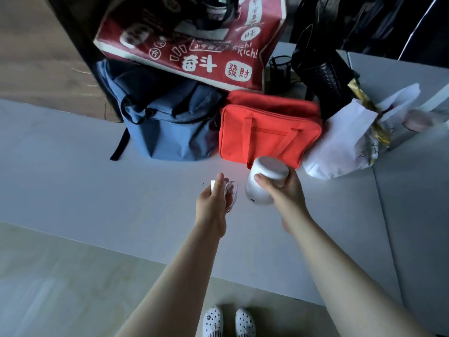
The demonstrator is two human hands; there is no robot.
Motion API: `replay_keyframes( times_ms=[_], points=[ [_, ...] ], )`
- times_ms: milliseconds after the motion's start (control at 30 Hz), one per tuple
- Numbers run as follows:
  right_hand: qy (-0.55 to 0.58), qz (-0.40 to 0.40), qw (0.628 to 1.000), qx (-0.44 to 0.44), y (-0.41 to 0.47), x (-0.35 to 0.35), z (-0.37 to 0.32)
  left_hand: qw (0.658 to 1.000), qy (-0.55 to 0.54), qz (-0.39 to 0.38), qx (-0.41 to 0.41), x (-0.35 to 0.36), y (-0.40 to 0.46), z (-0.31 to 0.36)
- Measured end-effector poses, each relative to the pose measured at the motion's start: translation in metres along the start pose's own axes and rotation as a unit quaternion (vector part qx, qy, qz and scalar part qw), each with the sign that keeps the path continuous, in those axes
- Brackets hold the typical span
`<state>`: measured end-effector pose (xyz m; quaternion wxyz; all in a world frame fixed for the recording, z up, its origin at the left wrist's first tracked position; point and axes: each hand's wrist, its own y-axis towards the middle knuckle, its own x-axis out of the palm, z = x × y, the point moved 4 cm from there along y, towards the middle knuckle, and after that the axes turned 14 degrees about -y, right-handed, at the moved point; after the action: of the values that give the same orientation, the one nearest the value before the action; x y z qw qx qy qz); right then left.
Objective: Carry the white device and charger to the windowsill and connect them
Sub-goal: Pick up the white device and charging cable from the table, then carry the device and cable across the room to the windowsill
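Note:
The white device [263, 182] is a rounded cylinder, tilted, held in my right hand [283, 190] just above the pale windowsill [121, 195]. A small dark port shows near its lower end. My left hand [213, 205] is closed around the white charger [213, 184] and its bundled white cable [230, 193], a little left of the device. The two hands are apart and the cable is not joined to the device.
At the back of the sill stand a blue backpack [167, 122], a red handbag [269, 135], a red printed tote [194, 40], a white paper bag [345, 142] and black items [325, 76]. My spotted shoes [228, 322] stand on the light floor below.

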<state>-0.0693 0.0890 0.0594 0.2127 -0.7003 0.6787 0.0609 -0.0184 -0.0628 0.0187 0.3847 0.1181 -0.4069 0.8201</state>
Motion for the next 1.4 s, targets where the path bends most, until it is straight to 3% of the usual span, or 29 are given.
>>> replay_keyframes(
  times_ms=[100,333,467,633,1033,1400],
  points=[
    [-0.007,-0.035,0.999,0.005,-0.007,0.023,-0.017,0.997,-0.002,0.069,0.021,-0.010,-0.012,0.018],
    [-0.007,-0.128,0.990,0.051,-0.013,0.072,-0.042,0.985,-0.074,0.152,0.036,-0.047,-0.027,0.054],
    [-0.016,-0.183,0.981,0.057,-0.018,0.098,-0.051,0.975,-0.134,0.173,0.031,-0.073,-0.037,0.066],
    [-0.047,-0.255,0.964,0.056,-0.040,0.126,-0.062,0.962,-0.169,0.194,0.088,-0.103,-0.063,0.079],
    [-0.089,-0.415,0.905,0.016,-0.134,0.208,-0.087,0.898,-0.252,0.303,0.194,-0.219,-0.151,0.103],
    [-0.090,-0.478,0.874,-0.015,-0.226,0.295,-0.129,0.844,-0.294,0.370,0.253,-0.316,-0.204,0.165]
  ],
)
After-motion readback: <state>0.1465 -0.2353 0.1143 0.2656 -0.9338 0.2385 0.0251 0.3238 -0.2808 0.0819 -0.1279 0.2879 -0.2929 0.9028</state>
